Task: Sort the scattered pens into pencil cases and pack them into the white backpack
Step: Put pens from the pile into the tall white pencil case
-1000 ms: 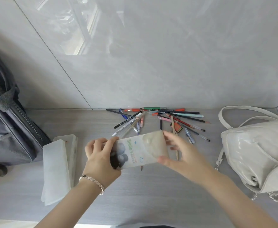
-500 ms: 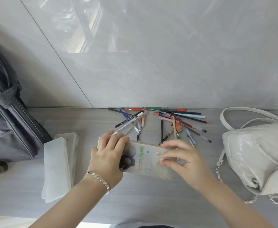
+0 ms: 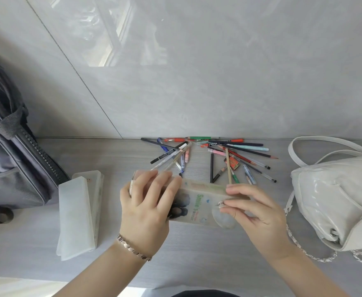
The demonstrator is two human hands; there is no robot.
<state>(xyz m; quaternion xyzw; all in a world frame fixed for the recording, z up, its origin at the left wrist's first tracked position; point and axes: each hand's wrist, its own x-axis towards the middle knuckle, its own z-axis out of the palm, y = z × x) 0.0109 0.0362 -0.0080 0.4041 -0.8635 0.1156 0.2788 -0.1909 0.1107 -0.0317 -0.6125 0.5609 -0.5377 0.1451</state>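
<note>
- Grey wood-grain tabletop [image 3: 188, 258] runs back to a glossy tiled wall [image 3: 218, 82].
- Left hand [image 3: 145, 202] grips the left end of the printed pencil case [image 3: 199, 207], with its fingers curled over the far edge.
- Right hand [image 3: 259, 213] pinches the snap flap [image 3: 221, 217] at the case's right end between thumb and forefinger. Whether the snap is already undone is not clear.
- Between the two hands, the case's long axis runs left to right.
- Scattered pens [image 3: 210, 157] lie just beyond the case on its far side, fanned out against the wall. One cluster is nearer the left hand and the other nearer the right. Loading them probably means reaching straight forward over the case.
- There are three pencil cases: the one being held and two frosted pencil cases [image 3: 75, 217] lying together at the near left.
- The pens number roughly twenty; they overlap too much for an exact count.
- One white backpack [image 3: 334, 200] sits at the right, closer to the right hand. One grey bag [image 3: 10, 159] sits at the far left.
</note>
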